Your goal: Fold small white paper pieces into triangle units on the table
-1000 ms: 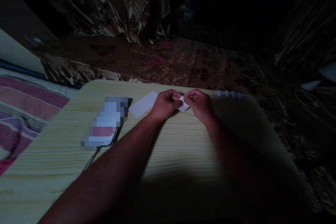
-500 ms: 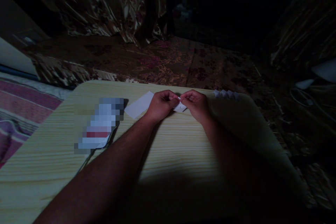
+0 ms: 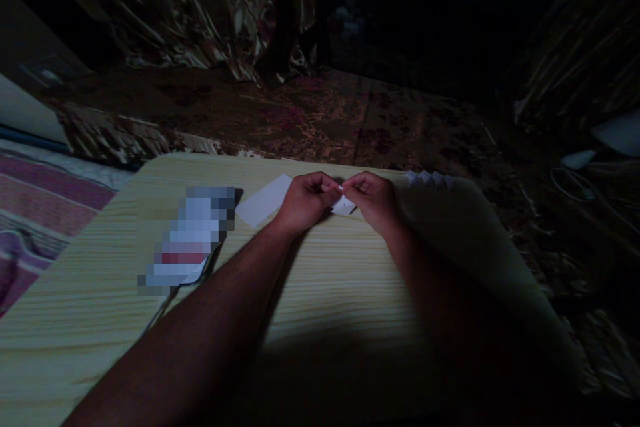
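Observation:
A small folded piece of white paper (image 3: pixel 343 205) is between my hands, near the far side of the wooden table (image 3: pixel 330 273). My left hand (image 3: pixel 310 200) pinches its upper left part between thumb and fingers. From the other side my right hand (image 3: pixel 371 199) pinches it near the top, the fingertips of both hands almost meeting. The fingers hide much of the paper's shape. Just left of my left hand lies a flat white sheet of paper (image 3: pixel 264 200).
Several small folded white paper pieces (image 3: pixel 429 179) stand in a row at the table's far right. A blurred-out device with a lit screen (image 3: pixel 193 233) and a cable lies at the left. Patterned cloth (image 3: pixel 300 113) borders the table's far edge; a white cable (image 3: pixel 575 183) lies to the right.
Both hands keep their pinch on the folded paper, whose lower part has shifted very slightly. The whole view has moved a little.

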The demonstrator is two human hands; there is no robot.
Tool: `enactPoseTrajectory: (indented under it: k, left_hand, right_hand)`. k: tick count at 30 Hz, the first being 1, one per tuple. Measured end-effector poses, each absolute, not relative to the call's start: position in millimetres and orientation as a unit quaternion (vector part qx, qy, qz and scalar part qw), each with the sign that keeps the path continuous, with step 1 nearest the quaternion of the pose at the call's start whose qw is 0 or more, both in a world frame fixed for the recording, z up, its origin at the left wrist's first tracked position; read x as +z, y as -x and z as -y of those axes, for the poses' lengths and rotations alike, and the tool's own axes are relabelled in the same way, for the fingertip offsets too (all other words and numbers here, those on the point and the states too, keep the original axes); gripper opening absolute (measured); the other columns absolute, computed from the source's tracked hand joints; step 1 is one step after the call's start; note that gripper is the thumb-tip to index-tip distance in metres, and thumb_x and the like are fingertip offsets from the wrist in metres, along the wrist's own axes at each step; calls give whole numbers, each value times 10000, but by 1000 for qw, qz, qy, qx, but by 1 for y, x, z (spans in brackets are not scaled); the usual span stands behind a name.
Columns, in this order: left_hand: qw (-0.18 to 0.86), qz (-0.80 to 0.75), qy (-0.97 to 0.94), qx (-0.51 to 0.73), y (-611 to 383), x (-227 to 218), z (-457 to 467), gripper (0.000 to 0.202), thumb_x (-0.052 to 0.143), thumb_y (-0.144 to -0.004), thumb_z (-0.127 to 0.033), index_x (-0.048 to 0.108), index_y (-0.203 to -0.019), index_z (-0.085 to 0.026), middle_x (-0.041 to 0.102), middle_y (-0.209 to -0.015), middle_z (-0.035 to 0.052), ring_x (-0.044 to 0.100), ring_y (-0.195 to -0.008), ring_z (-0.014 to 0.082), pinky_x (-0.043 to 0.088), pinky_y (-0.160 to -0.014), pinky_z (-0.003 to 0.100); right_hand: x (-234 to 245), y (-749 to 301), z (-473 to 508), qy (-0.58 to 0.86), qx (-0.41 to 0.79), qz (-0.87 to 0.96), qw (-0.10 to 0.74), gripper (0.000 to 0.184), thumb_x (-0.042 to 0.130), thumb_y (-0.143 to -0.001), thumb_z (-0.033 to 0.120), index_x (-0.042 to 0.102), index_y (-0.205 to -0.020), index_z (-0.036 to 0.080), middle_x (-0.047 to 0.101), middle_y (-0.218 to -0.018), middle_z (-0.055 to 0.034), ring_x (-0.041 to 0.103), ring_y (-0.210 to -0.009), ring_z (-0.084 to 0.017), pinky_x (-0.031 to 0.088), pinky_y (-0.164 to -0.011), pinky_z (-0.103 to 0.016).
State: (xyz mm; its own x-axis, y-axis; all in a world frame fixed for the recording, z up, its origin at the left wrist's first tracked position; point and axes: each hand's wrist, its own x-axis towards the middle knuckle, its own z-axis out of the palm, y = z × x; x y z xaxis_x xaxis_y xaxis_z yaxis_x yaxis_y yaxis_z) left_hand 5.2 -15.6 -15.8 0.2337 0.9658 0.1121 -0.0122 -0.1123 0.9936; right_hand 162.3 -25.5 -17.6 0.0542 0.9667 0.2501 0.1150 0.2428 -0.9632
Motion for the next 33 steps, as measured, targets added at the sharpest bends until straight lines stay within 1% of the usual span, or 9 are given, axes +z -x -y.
enactPoseTrajectory:
  k: [7,13,19,25,29,33]
  left_hand:
    - [517,-417,-594,455,-4,-16,15,221,722,-702,-347,673,-778,-144,629,-673,12,503,-547,99,376,-511,223]
    - [505,-425,-597,457,-5,-15,15,185,691,-714,-332,652,-723,-151,601,-614,-5,477,-526,94,368,-508,220]
    - [490,-432,-608,452,-6,-16,15,177,657,-741,-317,618,-706,-148,575,-608,-10,458,-525,84,347,-494,211]
    - [488,-425,-611,456,-6,-18,15,194,643,-768,-335,606,-732,-148,561,-612,-17,442,-515,80,329,-478,209]
    - [490,-418,-593,483,-6,-19,14,215,638,-791,-362,609,-760,-151,559,-616,-18,440,-522,77,342,-493,207]
    - [503,-401,-587,492,-7,-17,15,243,643,-796,-389,608,-766,-150,551,-611,-18,430,-522,75,346,-498,207]
  right_hand:
    - [-19,-162,26,474,385,571,549,90,699,-685,261,663,-727,190,689,-684,-14,614,-623,-144,474,-572,-263]
    - [-18,-161,27,478,389,578,536,94,697,-688,270,660,-725,192,688,-679,-13,614,-618,-145,474,-567,-263]
    - [-20,-161,26,480,382,583,533,80,690,-690,250,668,-729,184,685,-661,-10,608,-593,-134,459,-541,-246]
    - [-17,-161,27,466,403,573,541,112,696,-689,257,658,-749,170,682,-681,-9,614,-621,-127,464,-571,-238]
    - [-15,-162,27,476,445,560,512,158,687,-691,285,648,-795,172,654,-645,12,578,-569,-116,427,-532,-230]
    - [-15,-163,27,485,447,567,494,147,688,-680,285,624,-731,164,616,-605,24,532,-537,-99,377,-503,-219]
